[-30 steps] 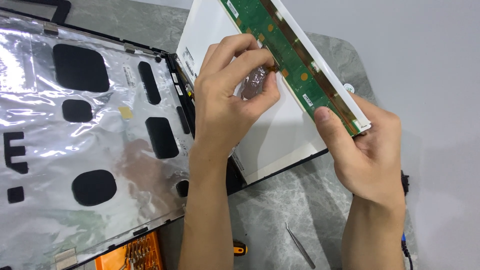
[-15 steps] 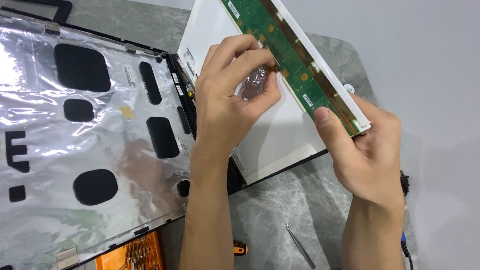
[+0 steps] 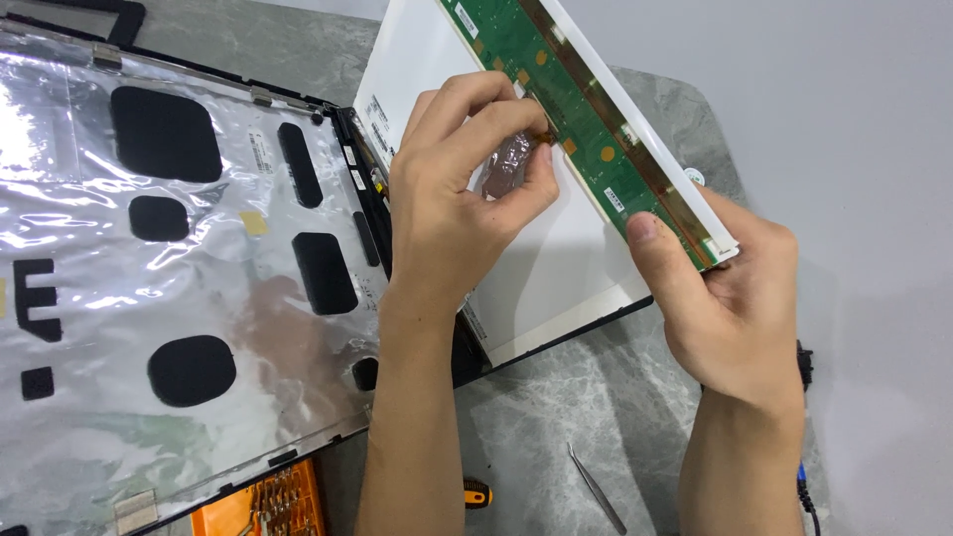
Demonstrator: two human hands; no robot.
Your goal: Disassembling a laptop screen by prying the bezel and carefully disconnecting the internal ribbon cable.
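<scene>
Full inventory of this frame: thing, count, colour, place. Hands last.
display panel: 1, white back, tilted up at centre right, lower edge on the table
circuit board strip: 1, green, along the panel's raised edge
clear tape piece: 1, transparent, on the panel just below the board strip
foil-lined cover: 1, silver with black cut-outs, lying flat on the left
tweezers: 1, metal, on the table at bottom centre
screwdriver handle: 1, orange and black, bottom centre, partly hidden by the forearm
bit case: 1, orange, bottom left edge
table mat: 1, grey marbled, under everything
black cable: 1, right of the right wrist
left hand: pinching the tape
right hand: gripping the panel's lower right corner
</scene>
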